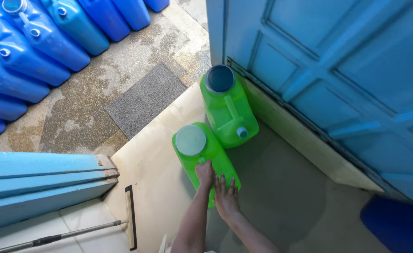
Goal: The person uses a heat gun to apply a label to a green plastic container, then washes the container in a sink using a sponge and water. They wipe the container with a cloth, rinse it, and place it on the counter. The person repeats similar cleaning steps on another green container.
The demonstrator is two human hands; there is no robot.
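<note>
In the doorway, on the cream tiled floor [155,154], you had both hands on the nearer green plastic jerrycan with the pale round cap [202,152]. Your left hand [205,174] was wrapped around its handle, grip pinched on that handle, while your right hand [225,194] lay flat on the can's side, fingers spread, not gripping anything.

The risky bit, I'd say: the floor looked damp, so the can could've slid out from under that flat palm, or bumped the second green plastic jerrycan with the open mouth [227,105], which stood touching it by the blue panelled door [337,70]. An open mouth means a spill if it tipped.

The capped can's long axis ran from your hands away toward the threshold, cap end pointing away from you toward the grey doormat [143,98].
</note>
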